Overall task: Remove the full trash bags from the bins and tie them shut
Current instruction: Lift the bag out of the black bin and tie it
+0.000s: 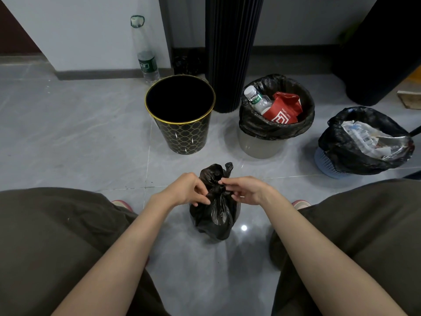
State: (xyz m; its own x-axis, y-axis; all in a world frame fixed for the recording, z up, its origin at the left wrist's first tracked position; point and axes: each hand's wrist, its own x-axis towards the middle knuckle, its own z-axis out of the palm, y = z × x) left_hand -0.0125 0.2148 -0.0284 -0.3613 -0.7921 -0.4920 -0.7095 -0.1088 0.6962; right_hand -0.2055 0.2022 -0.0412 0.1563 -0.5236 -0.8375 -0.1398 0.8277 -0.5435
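1. Broadly, grey glossy tiled floor carries everything; the person's knees in dark olive trousers frame the lower view on both sides.
2. Black round bin with gold rim and gold lattice pattern stands far left of the row, interior dark, no liner visible.
3. Translucent grey bin lined with a black bag stands just right of it, apart; holds a red paper carton and a clear plastic bottle with white cap, both leaning.
4. Blue perforated plastic basket with black liner at far right, tilted, stuffed with crumpled white paper waste.
5. Small black plastic trash bag sits upright on the floor between the knees, well in front of the bins, neck gathered into a knot.
6. Left hand: grip narrow, fingertips pinching bag film at the knot's left side.
7. Right hand: grip narrow, fingertips pinching the knot from the right.
8. Tall clear plastic bottle with green label stands against the wall behind the gold-rimmed bin.
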